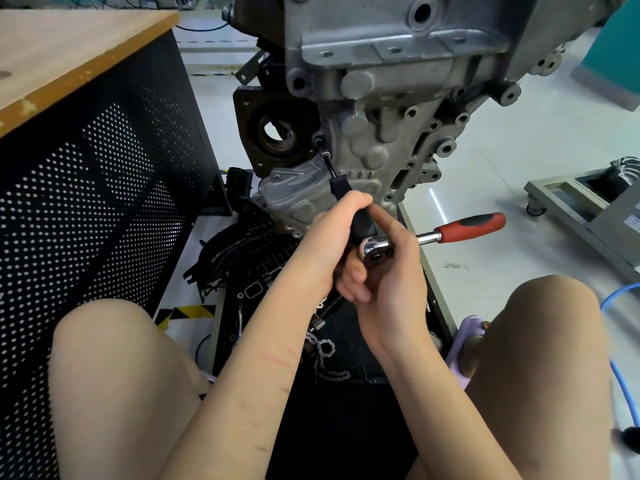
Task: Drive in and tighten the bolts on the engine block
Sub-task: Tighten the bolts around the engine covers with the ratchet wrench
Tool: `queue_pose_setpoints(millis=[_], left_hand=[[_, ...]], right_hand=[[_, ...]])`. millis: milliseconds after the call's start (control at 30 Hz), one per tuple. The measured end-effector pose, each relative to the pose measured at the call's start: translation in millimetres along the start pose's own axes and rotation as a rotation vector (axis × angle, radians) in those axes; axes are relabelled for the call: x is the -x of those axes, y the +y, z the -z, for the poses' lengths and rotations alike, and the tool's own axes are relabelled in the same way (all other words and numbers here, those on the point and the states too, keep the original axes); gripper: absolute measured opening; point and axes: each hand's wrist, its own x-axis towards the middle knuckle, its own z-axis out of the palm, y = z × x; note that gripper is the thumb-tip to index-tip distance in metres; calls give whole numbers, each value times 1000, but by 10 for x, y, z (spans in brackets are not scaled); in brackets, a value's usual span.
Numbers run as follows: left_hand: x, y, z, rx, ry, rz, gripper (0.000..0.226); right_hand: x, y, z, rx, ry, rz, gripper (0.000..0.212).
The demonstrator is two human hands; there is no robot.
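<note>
A grey cast engine block (398,98) hangs in front of me at the top centre. A bolt (318,140) sits in its left edge, beside a dark round flange (277,133). A black extension bar (337,187) runs from the bolt down to a ratchet head (375,249). The ratchet's red handle (471,225) sticks out to the right. My left hand (332,237) grips the black extension just above the ratchet head. My right hand (388,271) is curled round the ratchet head from below, its index finger raised along the bar.
A wooden-topped bench (69,57) with a black perforated side panel (104,202) stands close on the left. Below the block a black tray (263,271) holds hoses, a chain and loose parts. A wheeled metal frame (571,199) and a blue hose (620,375) lie at right. My knees frame the bottom.
</note>
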Motion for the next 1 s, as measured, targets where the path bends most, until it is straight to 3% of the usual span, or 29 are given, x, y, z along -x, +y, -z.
queue_pose_setpoints(millis=[100, 233, 467, 567, 633, 733, 800, 1000], left_hand=[[19, 10, 10, 41, -37, -34, 40], [-1, -57, 7, 166, -145, -84, 60], [17, -107, -4, 381, -134, -113, 54], [46, -117, 11, 430, -124, -77, 54], [59, -129, 15, 408, -83, -57, 53], [73, -144, 21, 380, -37, -38, 58], [69, -157, 28, 426, -41, -30, 58], [95, -110, 38, 330, -63, -13, 38]], right_hand=[[-9, -4, -9, 161, -46, 59, 31], [-21, -90, -9, 389, -48, 181, 23], [-34, -163, 23, 861, -119, 357, 21], [-13, -143, -3, 1052, -157, 384, 29], [-18, -131, -26, 962, -149, 317, 24], [-12, -130, -53, 514, -117, 92, 26], [4, -110, -48, 343, -128, -12, 30], [7, -129, -54, -164, -200, -266, 29]])
